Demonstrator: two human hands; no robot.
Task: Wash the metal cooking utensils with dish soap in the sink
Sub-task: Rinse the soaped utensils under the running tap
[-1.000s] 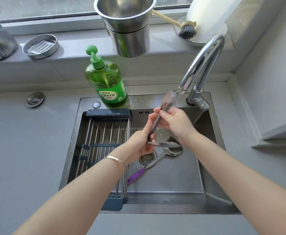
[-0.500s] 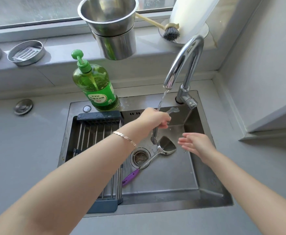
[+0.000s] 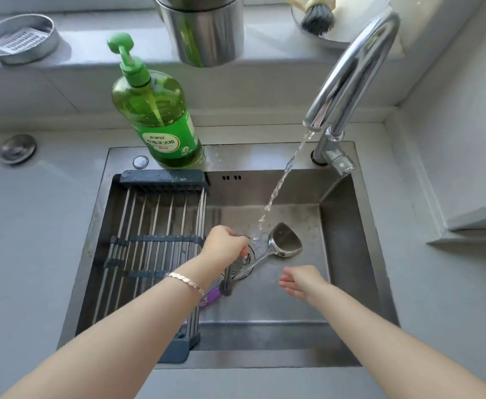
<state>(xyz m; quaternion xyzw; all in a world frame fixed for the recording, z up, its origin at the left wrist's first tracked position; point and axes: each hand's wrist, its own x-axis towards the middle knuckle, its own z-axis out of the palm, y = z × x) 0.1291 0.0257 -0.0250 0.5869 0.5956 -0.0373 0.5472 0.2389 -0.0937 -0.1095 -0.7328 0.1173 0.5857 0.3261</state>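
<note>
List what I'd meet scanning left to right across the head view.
Drain stopper on the counter → dish soap bottle → left hand gripping the tongs → right hand, open. The spatula spans both hands and the drying rack overlaps the bottle, so both are left out.

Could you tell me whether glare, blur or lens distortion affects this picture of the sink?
In the head view, daylight puts bright glare on the faucet and glows through the soap bottle; the wide lens bows the sink edges; the tongs in the left hand look slightly smeared.
</note>
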